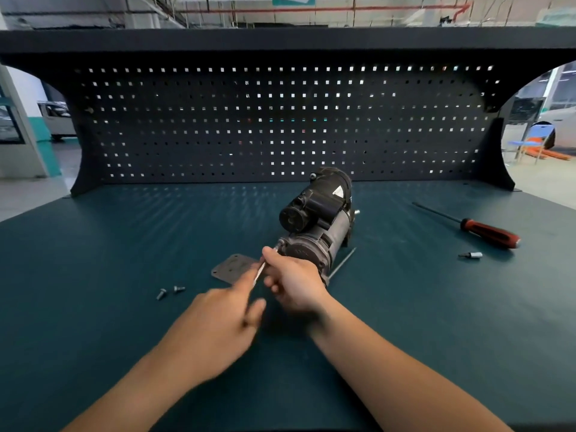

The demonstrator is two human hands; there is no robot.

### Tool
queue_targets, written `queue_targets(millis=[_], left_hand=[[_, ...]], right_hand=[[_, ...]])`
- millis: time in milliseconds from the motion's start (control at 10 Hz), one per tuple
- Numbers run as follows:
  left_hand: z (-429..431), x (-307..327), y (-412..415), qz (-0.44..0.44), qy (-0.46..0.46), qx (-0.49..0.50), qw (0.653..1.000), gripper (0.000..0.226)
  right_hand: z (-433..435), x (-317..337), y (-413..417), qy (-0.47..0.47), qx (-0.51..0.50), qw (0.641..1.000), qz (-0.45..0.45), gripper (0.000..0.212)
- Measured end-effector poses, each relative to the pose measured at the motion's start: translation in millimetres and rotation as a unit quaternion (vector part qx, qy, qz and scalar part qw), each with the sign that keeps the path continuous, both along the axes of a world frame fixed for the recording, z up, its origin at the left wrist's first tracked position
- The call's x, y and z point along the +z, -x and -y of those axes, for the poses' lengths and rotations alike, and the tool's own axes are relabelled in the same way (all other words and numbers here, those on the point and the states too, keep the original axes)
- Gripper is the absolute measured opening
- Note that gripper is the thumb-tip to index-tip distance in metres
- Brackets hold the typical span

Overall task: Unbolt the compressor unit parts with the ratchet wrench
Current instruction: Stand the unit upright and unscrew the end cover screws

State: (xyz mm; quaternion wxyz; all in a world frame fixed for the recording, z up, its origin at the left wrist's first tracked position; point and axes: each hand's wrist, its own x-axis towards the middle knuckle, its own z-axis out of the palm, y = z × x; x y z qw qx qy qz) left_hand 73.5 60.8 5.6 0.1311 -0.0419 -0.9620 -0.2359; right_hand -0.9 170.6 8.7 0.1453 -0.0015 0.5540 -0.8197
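The compressor unit (314, 219) lies mid-way across the green surface (124, 244), where the right hand (294, 280) curls its fingers (270, 255) round the slim ratchet wrench (259, 272) set at the unit's near-left corner, while the left hand (218, 322), blurred, reaches the wrench's handle, its grip impossible to tell.

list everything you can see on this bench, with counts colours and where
compressor: 1, black and grey, bench centre
plate: 1, grey, left of compressor
bolts: 2, silver, left of plate
loose rod: 1, silver, lying right of compressor
held rod: 1, silver, at compressor's near end
screwdriver: 1, red-black handle, far right
socket bit: 1, silver, near screwdriver
pegboard: 1, black, behind bench
bench: 1, dark green
right hand: 1, pinches held rod
left hand: 1, blurred, grip unclear
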Motion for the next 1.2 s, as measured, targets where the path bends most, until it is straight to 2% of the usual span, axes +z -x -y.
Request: queue_targets(millis=[100,200,300,400,500,600,700,800,900,1000,1100,1200], left_hand=[[-2,-4,-2,-0.028,-0.028,0.012,0.999,0.034],[-1,12,-1,0.139,-0.595,-0.001,0.791,0.018],[3,24,5,0.212,-0.820,0.014,0.532,0.023],[0,26,-1,0.184,-0.661,0.005,0.727,0.020],[2,15,-3,0.035,-0.085,-0.013,0.996,0.026],[11,1,-1,-0.050,0.095,0.009,0.994,0.039],[4,12,0,0.078,-0.404,0.003,0.911,0.021],[7,23,5,0.233,-0.782,-0.015,0.577,0.025],[4,24,1,0.243,-0.790,-0.024,0.562,0.027],[2,16,-1,0.131,-0.382,0.009,0.915,0.027],[13,-7,4,-0.046,0.168,0.034,0.984,0.045],[7,10,-1,0.062,-0.224,0.024,0.972,0.021]], right_hand=[[-1,-2,0,-0.007,0.002,1.000,0.012,0.021],[0,3,0,0.105,0.037,0.992,0.055,0.019],[-1,4,0,0.143,0.044,0.988,0.046,0.019],[1,2,2,0.086,0.014,0.996,0.031,0.020],[1,0,2,0.037,-0.009,0.999,0.021,0.021],[1,1,2,0.033,0.010,0.999,0.032,0.020],[1,4,3,0.126,0.040,0.989,0.068,0.016],[-1,5,4,0.150,0.051,0.986,0.048,0.015],[0,5,5,0.112,0.027,0.993,0.040,0.016],[2,4,7,0.076,-0.008,0.996,0.040,0.017],[6,1,5,0.057,-0.024,0.998,0.031,0.020],[6,2,4,0.104,0.006,0.993,0.051,0.019]])
